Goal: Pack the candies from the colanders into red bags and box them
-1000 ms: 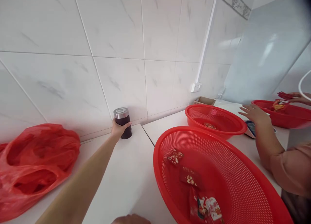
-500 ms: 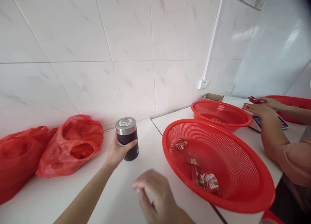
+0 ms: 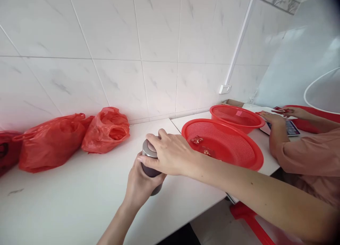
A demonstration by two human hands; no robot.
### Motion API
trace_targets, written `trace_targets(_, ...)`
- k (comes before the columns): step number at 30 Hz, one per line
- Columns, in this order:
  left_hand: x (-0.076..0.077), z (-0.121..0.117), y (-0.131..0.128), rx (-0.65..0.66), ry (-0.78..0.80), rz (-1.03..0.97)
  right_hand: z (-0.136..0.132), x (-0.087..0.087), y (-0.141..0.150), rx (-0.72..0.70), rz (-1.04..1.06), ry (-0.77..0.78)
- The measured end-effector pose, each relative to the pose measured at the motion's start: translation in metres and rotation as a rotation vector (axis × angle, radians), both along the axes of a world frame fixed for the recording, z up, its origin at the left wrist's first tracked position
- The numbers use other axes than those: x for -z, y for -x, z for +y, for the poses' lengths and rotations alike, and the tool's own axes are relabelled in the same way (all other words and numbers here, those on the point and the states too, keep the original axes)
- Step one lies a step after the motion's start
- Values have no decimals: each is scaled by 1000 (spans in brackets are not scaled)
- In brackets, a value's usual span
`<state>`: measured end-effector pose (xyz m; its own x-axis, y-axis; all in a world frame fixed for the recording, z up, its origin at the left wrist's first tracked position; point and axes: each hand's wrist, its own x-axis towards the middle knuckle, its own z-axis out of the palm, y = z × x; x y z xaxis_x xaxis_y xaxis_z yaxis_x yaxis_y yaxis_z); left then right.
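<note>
A dark insulated flask [image 3: 151, 171] with a silver lid [image 3: 147, 151] is in front of me over the white table, leaning slightly. My left hand [image 3: 140, 184] is wrapped around its body from the left and below. From above, my right hand [image 3: 171, 152] is closed over the lid, its thumb and fingers around the rim, hiding most of the top. Whether the flask's base rests on the table or is just off it, I cannot tell.
Red plastic bags [image 3: 106, 131] line the table's left back by the tiled wall. Right of my hands stands a red perforated basket [image 3: 239, 145] holding small packets, with another red basket [image 3: 236, 113] behind. A co-worker's arm [image 3: 277, 131] is beside a scale [image 3: 292, 128].
My right hand has risen from the table's front onto the flask's lid. The flask, in my left hand, is closer to me. The view has shifted, showing more table and bags on the left.
</note>
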<state>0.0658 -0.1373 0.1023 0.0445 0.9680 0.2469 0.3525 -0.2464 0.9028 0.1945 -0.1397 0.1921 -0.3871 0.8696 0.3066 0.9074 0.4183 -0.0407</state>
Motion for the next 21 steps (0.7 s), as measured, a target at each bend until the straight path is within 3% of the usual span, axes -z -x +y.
trace_targets(4, -5, -14, 10, 193, 64, -95, -8, -6, -6, -158, 26, 58)
trace_targets(9, -10, -24, 22, 350, 141, -107, -13, -32, -19, -371, -11, 344)
trace_targets(12, -7, -27, 22, 300, 125, -31, -19, -48, -17, -289, -93, 482)
trace_targets(16, 1, -27, 20, 190, 94, 76, -24, -51, -12, -14, -181, 447)
trace_targets(18, 3, -28, 22, 194, 96, 89, -25, -50, -14, -55, -165, 450)
trace_targets(21, 3, -29, 25, 255, 96, 36, -23, -53, -21, -231, -162, 479)
